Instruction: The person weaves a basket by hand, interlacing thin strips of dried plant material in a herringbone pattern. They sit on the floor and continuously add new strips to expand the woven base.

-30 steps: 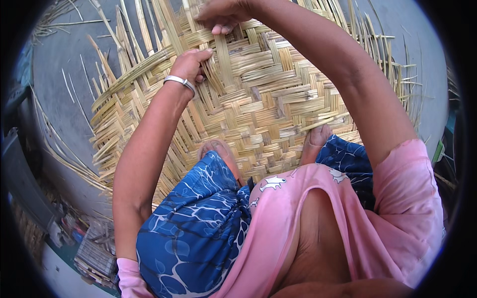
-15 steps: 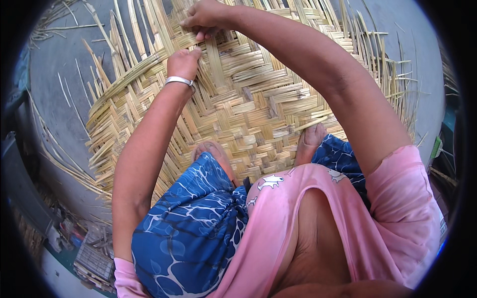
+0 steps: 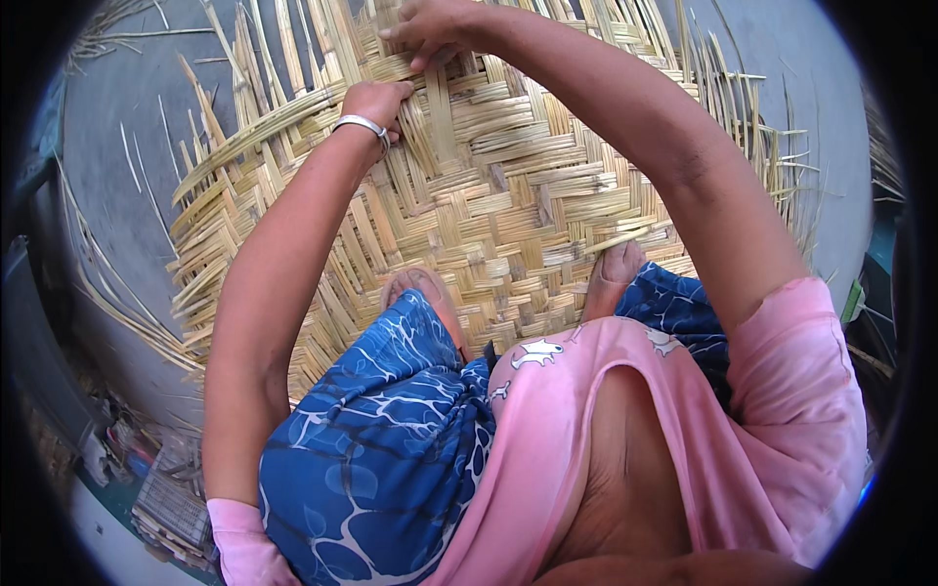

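Note:
A large woven bamboo mat (image 3: pixel 508 195) lies on the grey ground under me, with loose strip ends fanning out at its far edge. My left hand (image 3: pixel 376 103), a silver bangle on its wrist, is closed around bamboo strips (image 3: pixel 410 127) near the mat's far side. Just beyond it, my right hand (image 3: pixel 435 29) presses down with curled fingers on strips at the top edge of the weave. Both my feet rest on the mat near my knees.
Grey concrete floor (image 3: pixel 127 146) surrounds the mat, with loose bamboo slivers (image 3: pixel 107 283) scattered at the left. A pile of small objects and a crate-like thing (image 3: pixel 166 498) sit at the lower left. My blue patterned skirt and pink top fill the foreground.
My right hand has shifted left and down onto the weave, closer to my left hand. The left hand stayed on the same strips and drew slightly nearer.

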